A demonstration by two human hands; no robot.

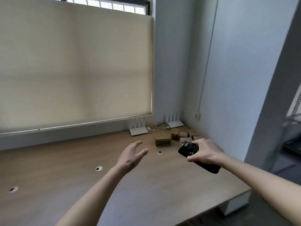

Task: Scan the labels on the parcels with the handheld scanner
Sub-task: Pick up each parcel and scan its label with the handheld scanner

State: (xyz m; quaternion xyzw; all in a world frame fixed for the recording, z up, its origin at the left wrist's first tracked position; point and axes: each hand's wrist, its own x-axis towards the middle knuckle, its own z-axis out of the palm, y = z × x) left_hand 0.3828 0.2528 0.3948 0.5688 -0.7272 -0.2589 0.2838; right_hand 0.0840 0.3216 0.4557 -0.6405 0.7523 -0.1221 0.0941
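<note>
Left hand point(132, 154) centre frame, empty, fingers spread above table point(48, 176). Right hand point(206, 152) right of it, grasping black scanner point(189, 150). Parcels point(177, 136) beyond, near corner.

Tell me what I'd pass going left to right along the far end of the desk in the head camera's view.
Left hand, open → flat white router → tangle of white cables → stacked parcel → small brown parcels → black handheld scanner, gripped by the right hand.
</note>
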